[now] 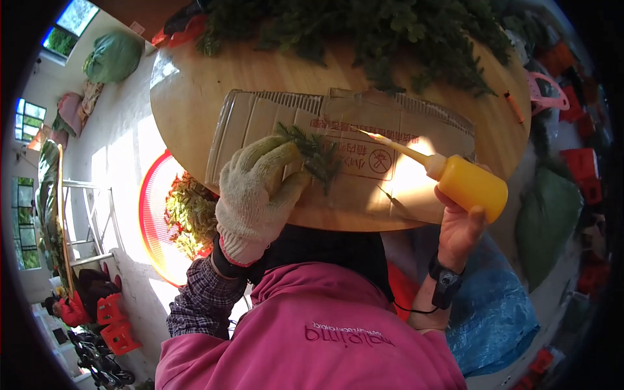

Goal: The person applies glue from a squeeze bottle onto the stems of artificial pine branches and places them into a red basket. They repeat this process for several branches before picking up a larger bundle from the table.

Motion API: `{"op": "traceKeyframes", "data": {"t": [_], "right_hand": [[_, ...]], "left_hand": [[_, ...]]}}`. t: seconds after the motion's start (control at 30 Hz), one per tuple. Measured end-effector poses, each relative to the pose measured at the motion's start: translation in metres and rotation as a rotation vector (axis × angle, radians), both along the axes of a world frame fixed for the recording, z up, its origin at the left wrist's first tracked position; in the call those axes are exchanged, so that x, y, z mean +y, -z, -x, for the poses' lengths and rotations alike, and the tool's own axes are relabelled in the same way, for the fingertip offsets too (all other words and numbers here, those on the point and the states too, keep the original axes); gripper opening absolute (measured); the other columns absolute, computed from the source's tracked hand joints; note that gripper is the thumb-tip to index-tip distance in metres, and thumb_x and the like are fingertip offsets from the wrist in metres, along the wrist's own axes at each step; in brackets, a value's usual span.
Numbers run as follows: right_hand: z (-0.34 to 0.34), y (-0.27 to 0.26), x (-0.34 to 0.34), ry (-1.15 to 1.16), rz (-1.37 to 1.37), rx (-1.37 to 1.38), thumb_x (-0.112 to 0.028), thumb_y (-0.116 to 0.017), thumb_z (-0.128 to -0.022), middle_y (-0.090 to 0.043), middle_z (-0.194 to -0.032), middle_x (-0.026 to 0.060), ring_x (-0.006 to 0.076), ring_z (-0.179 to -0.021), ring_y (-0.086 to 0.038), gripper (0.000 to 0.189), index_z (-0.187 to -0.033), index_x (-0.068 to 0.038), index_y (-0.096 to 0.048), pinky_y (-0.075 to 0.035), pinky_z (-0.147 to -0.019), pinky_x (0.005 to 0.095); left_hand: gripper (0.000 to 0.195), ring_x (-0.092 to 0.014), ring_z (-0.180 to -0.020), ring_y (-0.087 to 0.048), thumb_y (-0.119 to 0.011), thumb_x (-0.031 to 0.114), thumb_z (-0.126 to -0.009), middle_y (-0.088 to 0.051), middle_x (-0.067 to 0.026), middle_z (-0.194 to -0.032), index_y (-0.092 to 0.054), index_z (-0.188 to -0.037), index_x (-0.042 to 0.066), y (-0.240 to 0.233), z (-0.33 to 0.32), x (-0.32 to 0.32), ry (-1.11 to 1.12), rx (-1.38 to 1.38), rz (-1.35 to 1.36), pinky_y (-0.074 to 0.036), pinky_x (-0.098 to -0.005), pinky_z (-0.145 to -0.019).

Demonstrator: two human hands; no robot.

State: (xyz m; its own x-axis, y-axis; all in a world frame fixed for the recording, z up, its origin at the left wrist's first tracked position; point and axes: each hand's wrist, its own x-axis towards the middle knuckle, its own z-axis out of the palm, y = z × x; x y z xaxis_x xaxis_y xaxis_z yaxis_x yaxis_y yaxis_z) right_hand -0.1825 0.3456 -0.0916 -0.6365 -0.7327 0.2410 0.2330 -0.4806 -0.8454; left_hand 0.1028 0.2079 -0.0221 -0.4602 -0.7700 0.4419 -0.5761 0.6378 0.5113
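My left hand (pixel 261 187), in a knitted work glove, pinches a small green artificial fir sprig (pixel 317 156) above a flattened cardboard sheet (pixel 273 114). Bare apart from a wrist device, my right hand (pixel 460 224) grips a yellow squeeze bottle (pixel 468 183). The bottle is tilted, its long thin nozzle pointing up and left over the cardboard, apart from the sprig. Printed writing and a symbol mark the cardboard, and a bright patch of sunlight falls on its right half. The bottle's shadow lies near the front edge.
A round wooden table (pixel 190 97) bears the cardboard. Green artificial foliage (pixel 370 29) is heaped at its far side, and an orange marker-like stick (pixel 514 107) lies right. Left of the table stands a red mesh basket (pixel 155 214) holding sprigs. A person (pixel 75 309) sits at another table, far left.
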Motion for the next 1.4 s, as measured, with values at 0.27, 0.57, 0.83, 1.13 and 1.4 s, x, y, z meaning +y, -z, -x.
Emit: {"op": "traceKeyframes", "data": {"t": [0.27,0.57,0.83,1.13,1.4], "right_hand": [[-0.022,-0.007,-0.023,-0.015,-0.106,0.300,-0.042,-0.079,-0.080,-0.049,-0.133,0.0132,0.0238,-0.119,-0.056,0.081,-0.136,0.002,-0.042,-0.054,-0.093,0.0368],[-0.031,-0.014,-0.028,0.023,-0.146,0.242,-0.050,-0.080,-0.077,-0.054,-0.125,0.0137,0.0234,-0.113,-0.057,0.080,-0.128,0.003,-0.049,-0.046,-0.096,0.0366],[-0.033,-0.035,0.004,-0.088,0.203,0.496,-0.045,-0.080,-0.078,-0.050,-0.133,0.0204,0.0335,-0.123,-0.055,0.087,-0.138,0.002,-0.037,-0.050,-0.100,0.0423],[-0.076,-0.027,0.009,0.046,0.078,0.738,-0.047,-0.087,-0.071,-0.059,-0.121,0.0278,0.0375,-0.112,-0.062,0.086,-0.127,0.000,-0.040,-0.055,-0.094,0.0451],[-0.062,-0.030,0.002,0.012,0.019,0.699,-0.046,-0.085,-0.073,-0.059,-0.121,0.0269,0.0374,-0.114,-0.062,0.084,-0.127,0.000,-0.040,-0.054,-0.094,0.0450]], "left_hand": [[0.042,-0.035,-0.112,-0.057,-0.076,0.020,-0.072,-0.063,-0.0137,-0.119,-0.065,-0.110,0.006,0.012,0.018,-0.006,0.088,-0.081,0.094,-0.046,-0.0455,-0.095],[0.057,-0.036,-0.116,-0.056,-0.076,0.024,-0.073,-0.062,-0.0152,-0.123,-0.059,-0.124,0.005,0.016,0.029,-0.005,0.001,-0.098,0.040,-0.044,-0.0461,-0.098],[0.064,-0.036,-0.117,-0.055,-0.076,0.025,-0.074,-0.061,-0.0157,-0.125,-0.055,-0.131,0.004,0.020,0.030,-0.001,-0.072,-0.114,0.042,-0.042,-0.0449,-0.101],[0.060,-0.036,-0.115,-0.056,-0.078,0.031,-0.072,-0.062,-0.0149,-0.124,-0.058,-0.122,0.004,0.024,0.029,-0.003,-0.086,-0.078,0.061,-0.043,-0.0463,-0.096],[0.052,-0.036,-0.116,-0.057,-0.077,0.026,-0.074,-0.063,-0.0145,-0.123,-0.061,-0.118,0.004,0.029,0.018,-0.003,-0.019,-0.065,0.092,-0.043,-0.0455,-0.098]]}}
